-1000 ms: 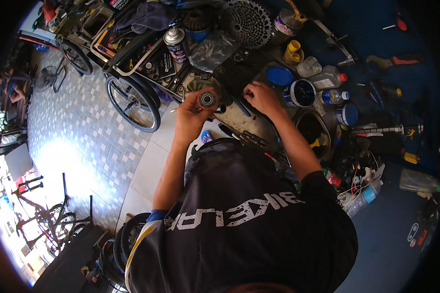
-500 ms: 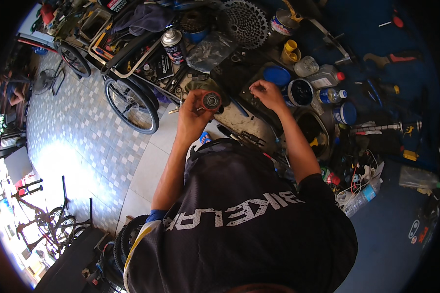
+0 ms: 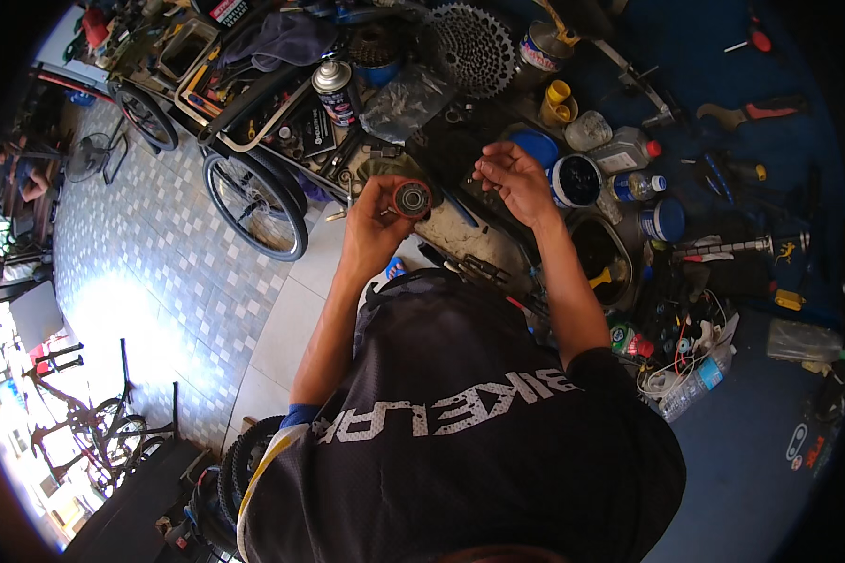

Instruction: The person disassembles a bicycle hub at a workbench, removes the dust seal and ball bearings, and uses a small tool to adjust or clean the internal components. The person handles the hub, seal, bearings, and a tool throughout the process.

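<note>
My left hand (image 3: 376,225) grips a red bicycle hub (image 3: 411,199), its round end with a bearing turned up toward me. A hand's width to the right, over the bench, my right hand (image 3: 521,188) is raised with its fingers loosely bent and apart. Nothing shows between them, though the fingertips are small and partly shaded. Just right of that hand stands an open tub of dark grease (image 3: 576,180), with a blue lid (image 3: 533,148) lying behind it. A dark slim tool (image 3: 460,210) rests on the bench between both hands.
A spray can (image 3: 336,92), a clear plastic bag (image 3: 408,103) and a large cassette (image 3: 469,52) crowd the bench's far side. Bottles (image 3: 638,185) and a basin (image 3: 620,253) stand at right. A bicycle wheel (image 3: 253,206) leans at left above the tiled floor (image 3: 174,253).
My right hand has shifted slightly to the right and its fingers have loosened from a tighter pinch. My left hand still holds the hub, almost in the same place.
</note>
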Available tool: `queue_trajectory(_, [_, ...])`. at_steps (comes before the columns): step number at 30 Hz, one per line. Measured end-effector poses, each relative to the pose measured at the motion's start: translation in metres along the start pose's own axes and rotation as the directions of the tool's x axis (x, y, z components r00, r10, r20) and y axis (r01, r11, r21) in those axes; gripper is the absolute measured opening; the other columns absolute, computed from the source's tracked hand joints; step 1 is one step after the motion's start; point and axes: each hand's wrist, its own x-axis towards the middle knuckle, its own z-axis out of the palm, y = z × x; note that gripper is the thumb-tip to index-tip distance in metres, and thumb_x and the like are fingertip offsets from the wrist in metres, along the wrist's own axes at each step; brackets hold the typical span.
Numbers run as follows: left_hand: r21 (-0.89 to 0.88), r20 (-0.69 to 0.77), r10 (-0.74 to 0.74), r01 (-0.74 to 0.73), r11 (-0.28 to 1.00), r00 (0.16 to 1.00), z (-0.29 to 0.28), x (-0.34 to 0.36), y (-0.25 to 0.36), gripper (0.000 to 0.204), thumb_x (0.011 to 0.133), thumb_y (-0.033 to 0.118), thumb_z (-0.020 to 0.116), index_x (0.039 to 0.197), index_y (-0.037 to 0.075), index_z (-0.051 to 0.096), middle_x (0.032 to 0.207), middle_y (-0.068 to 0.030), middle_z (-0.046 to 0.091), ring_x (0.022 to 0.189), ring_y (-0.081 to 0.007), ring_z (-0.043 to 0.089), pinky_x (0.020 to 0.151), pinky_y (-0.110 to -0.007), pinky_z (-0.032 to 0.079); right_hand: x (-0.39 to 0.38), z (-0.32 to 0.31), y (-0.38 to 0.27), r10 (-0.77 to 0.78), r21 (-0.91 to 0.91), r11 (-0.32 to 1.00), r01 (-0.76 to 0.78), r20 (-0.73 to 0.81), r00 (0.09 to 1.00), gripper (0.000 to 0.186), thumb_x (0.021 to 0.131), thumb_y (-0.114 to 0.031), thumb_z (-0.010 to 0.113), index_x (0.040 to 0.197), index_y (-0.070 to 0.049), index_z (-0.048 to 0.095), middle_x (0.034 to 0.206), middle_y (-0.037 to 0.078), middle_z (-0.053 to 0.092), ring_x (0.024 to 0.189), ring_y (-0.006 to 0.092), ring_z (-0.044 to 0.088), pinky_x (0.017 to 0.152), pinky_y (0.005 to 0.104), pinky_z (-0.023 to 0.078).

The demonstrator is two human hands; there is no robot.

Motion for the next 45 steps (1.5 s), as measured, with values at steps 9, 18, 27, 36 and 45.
queue_trajectory(9, [0.058, 0.001, 0.05, -0.05, 0.997, 0.999, 0.001, -0.003, 0.006, 0.043, 0.096, -0.004, 0.079, 0.133, 0.001, 0.058, 0.123, -0.0067, 0.073, 0.112, -0.0126, 0.07, 0.092, -0.029, 0.06, -0.019, 0.043, -0.037, -0.234, -0.177, 0.949, 0.26, 0.152, 0.96, 0.025, 0.099, 0.003, 0.076, 0.122, -0.003, 0.069, 0.108, 0.01, 0.078, 0.103, 0.02, 0.077, 0.087, 0.0304, 0.061])
queue_trajectory(18, [0.112, -0.025, 0.083, -0.08, 0.99, 0.996, 0.003, -0.012, 0.02, 0.045, 0.092, -0.005, 0.082, 0.132, 0.002, 0.06, 0.118, -0.0071, 0.075, 0.107, -0.012, 0.072, 0.09, -0.028, 0.06, -0.035, 0.07, -0.057, -0.325, -0.276, 0.886, 0.372, 0.199, 0.924, 0.026, 0.096, 0.001, 0.081, 0.119, -0.003, 0.071, 0.112, 0.008, 0.077, 0.106, 0.0166, 0.076, 0.094, 0.029, 0.06])
queue_trajectory(27, [0.176, -0.047, 0.169, -0.159, 0.971, 0.984, 0.004, -0.021, 0.034, 0.041, 0.091, -0.004, 0.079, 0.129, 0.004, 0.065, 0.117, -0.0056, 0.076, 0.105, -0.0149, 0.073, 0.083, -0.031, 0.06, -0.042, 0.081, -0.061, -0.194, -0.4, 0.884, 0.244, 0.162, 0.968, 0.015, 0.097, -0.005, 0.082, 0.111, 0.0, 0.08, 0.111, 0.006, 0.079, 0.098, 0.0106, 0.074, 0.083, 0.0255, 0.059])
queue_trajectory(36, [0.189, -0.042, 0.227, -0.216, 0.958, 0.973, 0.004, -0.023, 0.037, 0.039, 0.092, -0.001, 0.081, 0.129, 0.005, 0.071, 0.12, -0.0067, 0.076, 0.103, -0.0156, 0.074, 0.081, -0.031, 0.062, -0.033, 0.096, -0.068, -0.462, -0.455, 0.683, 0.572, 0.337, 0.82, 0.015, 0.093, -0.003, 0.083, 0.108, -0.003, 0.081, 0.099, 0.004, 0.074, 0.085, 0.0111, 0.067, 0.072, 0.0276, 0.051])
queue_trajectory(45, [0.038, 0.0, 0.192, -0.192, 0.981, 0.981, 0.001, -0.025, 0.039, 0.04, 0.096, 0.002, 0.081, 0.133, 0.002, 0.068, 0.121, -0.0057, 0.076, 0.105, -0.0123, 0.072, 0.084, -0.03, 0.061, -0.032, 0.111, -0.078, -0.422, -0.481, 0.681, 0.551, 0.357, 0.833, 0.013, 0.093, -0.012, 0.084, 0.102, -0.003, 0.08, 0.097, 0.003, 0.073, 0.083, 0.0099, 0.065, 0.071, 0.0272, 0.049])
